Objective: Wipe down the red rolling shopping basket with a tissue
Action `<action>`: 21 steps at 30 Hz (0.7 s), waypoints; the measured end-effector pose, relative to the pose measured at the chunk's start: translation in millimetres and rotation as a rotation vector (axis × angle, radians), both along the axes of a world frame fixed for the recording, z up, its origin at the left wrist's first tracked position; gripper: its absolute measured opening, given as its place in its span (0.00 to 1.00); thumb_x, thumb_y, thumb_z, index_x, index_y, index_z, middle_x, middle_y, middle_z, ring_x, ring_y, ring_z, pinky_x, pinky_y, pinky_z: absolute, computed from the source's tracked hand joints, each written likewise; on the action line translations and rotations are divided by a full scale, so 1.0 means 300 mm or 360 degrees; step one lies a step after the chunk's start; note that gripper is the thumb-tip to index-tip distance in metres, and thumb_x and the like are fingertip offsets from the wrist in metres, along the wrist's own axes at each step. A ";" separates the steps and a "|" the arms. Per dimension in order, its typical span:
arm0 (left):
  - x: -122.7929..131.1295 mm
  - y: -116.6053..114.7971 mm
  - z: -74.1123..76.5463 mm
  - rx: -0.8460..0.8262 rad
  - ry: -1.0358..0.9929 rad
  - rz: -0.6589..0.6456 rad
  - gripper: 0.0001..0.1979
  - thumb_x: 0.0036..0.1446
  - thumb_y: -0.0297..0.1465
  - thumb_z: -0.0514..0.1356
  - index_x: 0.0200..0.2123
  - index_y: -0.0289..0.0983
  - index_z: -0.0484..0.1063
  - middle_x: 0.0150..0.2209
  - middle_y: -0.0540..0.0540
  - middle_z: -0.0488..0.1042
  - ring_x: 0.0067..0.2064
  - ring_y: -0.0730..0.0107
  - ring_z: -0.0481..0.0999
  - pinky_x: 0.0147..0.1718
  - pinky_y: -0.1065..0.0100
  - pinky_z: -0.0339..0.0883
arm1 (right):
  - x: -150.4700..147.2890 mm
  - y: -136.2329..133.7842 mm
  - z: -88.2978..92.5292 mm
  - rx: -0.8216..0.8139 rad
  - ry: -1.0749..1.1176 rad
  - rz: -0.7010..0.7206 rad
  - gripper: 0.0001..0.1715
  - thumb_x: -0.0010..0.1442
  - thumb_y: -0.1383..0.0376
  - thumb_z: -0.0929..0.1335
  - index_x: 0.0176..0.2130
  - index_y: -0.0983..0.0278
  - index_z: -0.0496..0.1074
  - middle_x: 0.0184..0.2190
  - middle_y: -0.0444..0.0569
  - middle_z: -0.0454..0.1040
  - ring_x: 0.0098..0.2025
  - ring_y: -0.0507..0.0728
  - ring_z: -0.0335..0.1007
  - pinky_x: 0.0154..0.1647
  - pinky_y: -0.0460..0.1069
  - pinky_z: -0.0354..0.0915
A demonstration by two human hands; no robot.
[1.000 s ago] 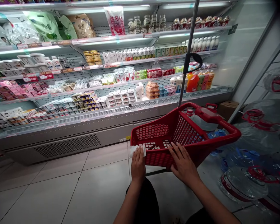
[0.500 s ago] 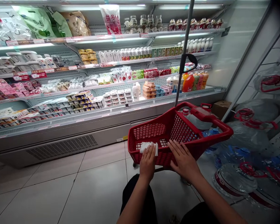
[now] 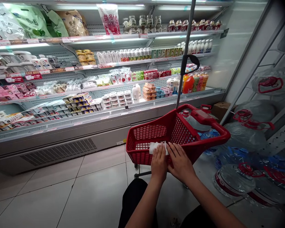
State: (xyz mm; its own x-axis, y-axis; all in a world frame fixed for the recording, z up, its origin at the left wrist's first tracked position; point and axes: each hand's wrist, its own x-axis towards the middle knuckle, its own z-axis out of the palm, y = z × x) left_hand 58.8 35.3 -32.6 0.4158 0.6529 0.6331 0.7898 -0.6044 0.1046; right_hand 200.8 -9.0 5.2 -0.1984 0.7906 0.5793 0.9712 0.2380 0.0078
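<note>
A red plastic shopping basket [image 3: 194,134] on wheels stands on the tiled floor in front of me, with a tall grey pull handle [image 3: 184,60] rising from it. My left hand [image 3: 158,161] presses a white cloth [image 3: 156,146] flat against the basket's near rim. My right hand [image 3: 180,161] lies with fingers stretched out on the same rim, right beside the left. Both forearms reach up from the bottom of the view.
An open chilled display case [image 3: 85,79] with milk, yoghurt, bottles and bags fills the wall behind the basket. Large wrapped water jugs [image 3: 237,180] with red handles are stacked at the right. A cardboard box [image 3: 219,109] sits in the corner.
My left hand has slid the white cloth rightward along the basket's rim until it meets my right hand. The view has shifted a little to the right.
</note>
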 end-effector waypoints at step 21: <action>0.066 0.018 0.042 0.0031 0.0022 -0.0196 0.35 0.64 0.19 0.50 0.74 0.34 0.50 0.71 0.41 0.62 0.72 0.63 0.60 0.70 0.55 0.60 | 0.166 -0.060 0.090 -0.0003 -0.0077 -0.0064 0.47 0.61 0.55 0.66 0.73 0.67 0.54 0.73 0.56 0.57 0.74 0.66 0.49 0.75 0.63 0.46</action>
